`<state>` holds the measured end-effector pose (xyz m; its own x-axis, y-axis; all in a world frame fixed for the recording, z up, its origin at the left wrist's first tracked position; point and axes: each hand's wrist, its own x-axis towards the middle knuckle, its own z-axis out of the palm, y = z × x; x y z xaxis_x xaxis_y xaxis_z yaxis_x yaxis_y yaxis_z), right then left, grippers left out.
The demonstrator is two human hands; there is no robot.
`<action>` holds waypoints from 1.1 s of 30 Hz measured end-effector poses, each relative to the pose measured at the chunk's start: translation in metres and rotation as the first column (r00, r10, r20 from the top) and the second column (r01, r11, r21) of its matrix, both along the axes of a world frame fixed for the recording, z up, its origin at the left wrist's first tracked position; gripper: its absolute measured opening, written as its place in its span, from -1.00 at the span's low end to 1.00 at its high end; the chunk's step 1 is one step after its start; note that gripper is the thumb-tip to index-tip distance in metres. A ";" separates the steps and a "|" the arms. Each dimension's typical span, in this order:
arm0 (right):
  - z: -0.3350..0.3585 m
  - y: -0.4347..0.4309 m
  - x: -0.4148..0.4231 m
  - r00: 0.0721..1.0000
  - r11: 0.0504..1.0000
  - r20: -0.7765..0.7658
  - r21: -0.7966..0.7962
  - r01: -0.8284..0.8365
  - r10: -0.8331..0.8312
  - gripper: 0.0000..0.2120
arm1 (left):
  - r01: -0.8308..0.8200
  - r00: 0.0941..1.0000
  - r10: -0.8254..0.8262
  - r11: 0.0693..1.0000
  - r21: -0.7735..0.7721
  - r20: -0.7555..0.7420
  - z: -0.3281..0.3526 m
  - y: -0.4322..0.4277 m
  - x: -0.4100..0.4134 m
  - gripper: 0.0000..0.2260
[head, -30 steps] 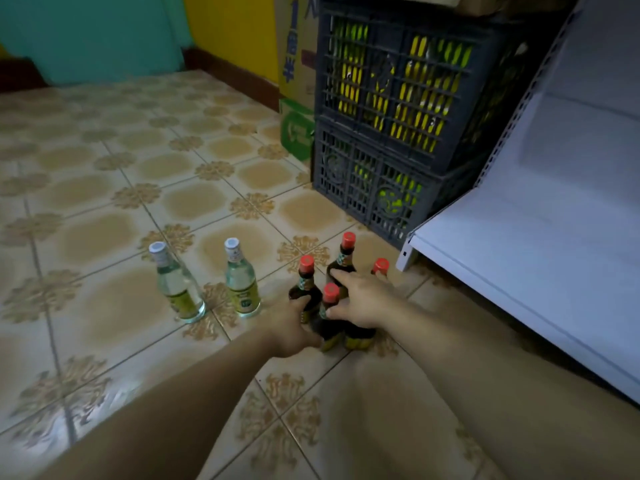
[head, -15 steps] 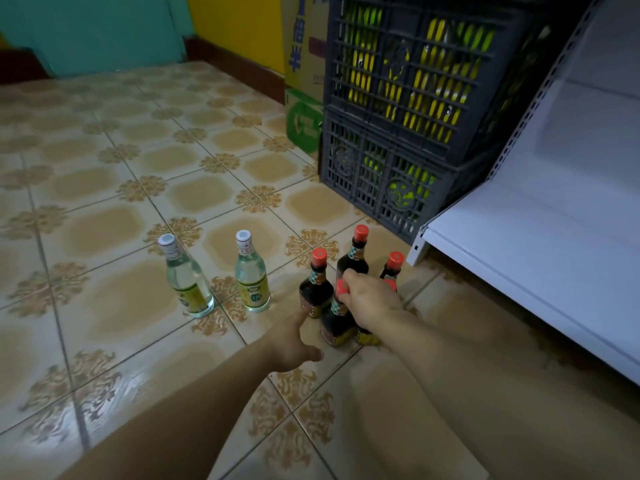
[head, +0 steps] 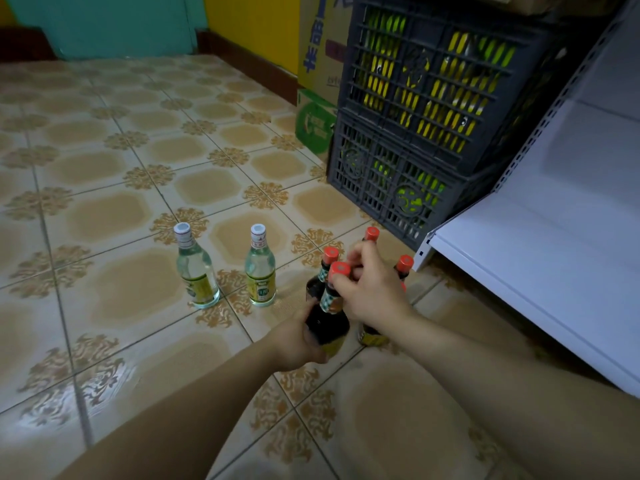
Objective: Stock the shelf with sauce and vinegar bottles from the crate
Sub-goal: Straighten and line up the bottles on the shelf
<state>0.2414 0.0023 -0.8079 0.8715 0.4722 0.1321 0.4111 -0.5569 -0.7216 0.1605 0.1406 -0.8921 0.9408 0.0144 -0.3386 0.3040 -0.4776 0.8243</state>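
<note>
Two clear vinegar bottles [head: 197, 271] stand upright on the tiled floor [head: 104, 220] at the left, near each other and apart from the hands. Just right of them, the left hand [head: 296, 341] wraps curled fingers round the belly of the front sauce bottle [head: 329, 320]. The right hand [head: 372, 296] curls its fingers over the necks of the red-capped dark sauce bottles [head: 403, 266] clustered beside it. Behind these stand two stacked grey crates [head: 415, 109], with the white shelf [head: 536, 265] at the far right.
</note>
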 end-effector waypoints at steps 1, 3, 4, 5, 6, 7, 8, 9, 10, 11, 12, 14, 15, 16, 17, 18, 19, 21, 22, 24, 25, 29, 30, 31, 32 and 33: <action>0.009 0.003 -0.001 1.000 0.997 -0.006 0.066 0.030 -0.030 -0.74 | -0.011 0.999 0.013 0.998 -0.060 0.040 0.004 0.003 -0.003 -0.07; 0.028 0.010 -0.002 0.998 0.979 -0.025 0.194 0.059 -0.055 -0.72 | -0.027 0.989 0.050 0.987 -0.159 0.141 0.015 0.011 -0.009 -0.17; 0.037 0.014 -0.002 0.998 0.964 -0.031 0.259 0.056 -0.049 -0.72 | -0.037 0.981 0.074 0.979 -0.203 0.180 0.024 0.015 -0.010 -0.23; 0.047 0.018 -0.003 0.999 0.945 -0.021 0.323 0.050 -0.046 -0.72 | -0.056 0.973 0.108 0.969 -0.242 0.204 0.033 0.019 -0.011 -0.26; 0.057 0.022 -0.003 0.999 0.923 -0.002 0.383 0.042 -0.045 -0.71 | -0.083 0.965 0.147 0.957 -0.278 0.217 0.044 0.023 -0.012 -0.28; 0.069 0.026 -0.003 0.999 0.900 0.012 0.435 0.029 -0.038 -0.69 | -0.103 0.956 0.182 0.942 -0.319 0.228 0.056 0.027 -0.012 -0.30; 0.079 0.030 -0.002 1.000 0.883 0.012 0.470 0.006 -0.014 -0.66 | -0.112 0.947 0.209 0.925 -0.362 0.243 0.067 0.029 -0.013 -0.32; 0.088 0.034 0.000 1.000 0.877 -0.003 0.480 -0.026 0.031 -0.60 | -0.114 0.939 0.231 0.909 -0.400 0.256 0.079 0.032 -0.014 -0.34; 0.094 0.036 0.002 0.996 0.885 -0.035 0.461 -0.062 0.088 -0.55 | -0.117 0.931 0.251 0.894 -0.433 0.267 0.092 0.033 -0.016 -0.36; 0.099 0.038 0.002 0.985 0.898 -0.080 0.427 -0.107 0.155 -0.53 | -0.119 0.921 0.274 0.874 -0.471 0.276 0.106 0.034 -0.018 -0.38; 0.103 0.041 0.001 0.967 0.906 -0.121 0.392 -0.161 0.225 -0.59 | -0.118 0.909 0.301 0.850 -0.514 0.288 0.119 0.036 -0.020 -0.40; 0.108 0.044 -0.001 0.946 0.903 -0.140 0.365 -0.226 0.293 -0.79 | -0.096 0.892 0.335 0.797 -0.596 0.305 0.142 0.041 -0.024 -0.39; 0.112 0.046 -0.002 0.949 0.893 -0.132 0.395 -0.216 0.288 -0.84 | -0.072 0.894 0.330 0.773 -0.630 0.303 0.150 0.043 -0.025 -0.37; 0.118 0.048 -0.003 0.956 0.881 -0.130 0.437 -0.182 0.262 -0.85 | -0.044 0.903 0.310 0.755 -0.654 0.298 0.159 0.045 -0.028 -0.33; 0.124 0.049 -0.002 0.966 0.873 -0.135 0.469 -0.135 0.222 -0.82 | -0.020 0.913 0.285 0.748 -0.663 0.294 0.165 0.046 -0.030 -0.28; 0.130 0.050 0.000 0.973 0.868 -0.145 0.489 -0.089 0.181 -0.80 | 0.001 0.919 0.258 0.753 -0.658 0.297 0.170 0.047 -0.032 -0.24; 0.135 0.049 0.002 0.976 0.863 -0.159 0.503 -0.050 0.149 -0.79 | 0.019 0.922 0.237 0.763 -0.647 0.307 0.174 0.046 -0.034 -0.25; 0.144 0.046 0.004 0.968 0.848 -0.214 0.530 0.003 0.130 -0.78 | 0.042 0.921 0.218 0.768 -0.639 0.322 0.180 0.043 -0.036 -0.31; 0.147 0.043 0.005 0.960 0.841 -0.245 0.541 0.017 0.138 -0.77 | 0.050 0.921 0.213 0.765 -0.642 0.326 0.184 0.041 -0.036 -0.33; 0.154 0.037 0.004 0.948 0.833 -0.279 0.553 0.029 0.153 -0.75 | 0.058 0.914 0.222 0.759 -0.648 0.341 0.190 0.035 -0.035 -0.34; 0.159 0.033 0.003 0.948 0.830 -0.278 0.557 0.027 0.155 -0.74 | 0.060 0.907 0.233 0.754 -0.654 0.352 0.194 0.032 -0.035 -0.33; 0.188 0.003 0.001 0.948 0.852 -0.196 0.509 -0.119 0.250 -0.66 | 0.106 0.870 0.256 0.737 -0.667 0.421 0.215 0.011 -0.029 -0.32; 0.199 -0.011 0.000 0.939 0.862 -0.188 0.477 -0.169 0.288 -0.58 | 0.136 0.861 0.249 0.727 -0.673 0.443 0.224 0.004 -0.023 -0.32; 0.211 -0.025 -0.001 0.931 0.868 -0.186 0.454 -0.202 0.314 -0.51 | 0.162 0.852 0.245 0.717 -0.678 0.463 0.234 -0.004 -0.016 -0.31; 0.224 -0.040 -0.003 0.933 0.874 -0.176 0.438 -0.211 0.313 -0.47 | 0.188 0.842 0.239 0.711 -0.678 0.484 0.245 -0.012 -0.008 -0.30; 0.237 -0.055 -0.003 0.947 0.882 -0.152 0.429 -0.194 0.283 -0.43 | 0.220 0.833 0.222 0.708 -0.671 0.508 0.257 -0.023 0.002 -0.30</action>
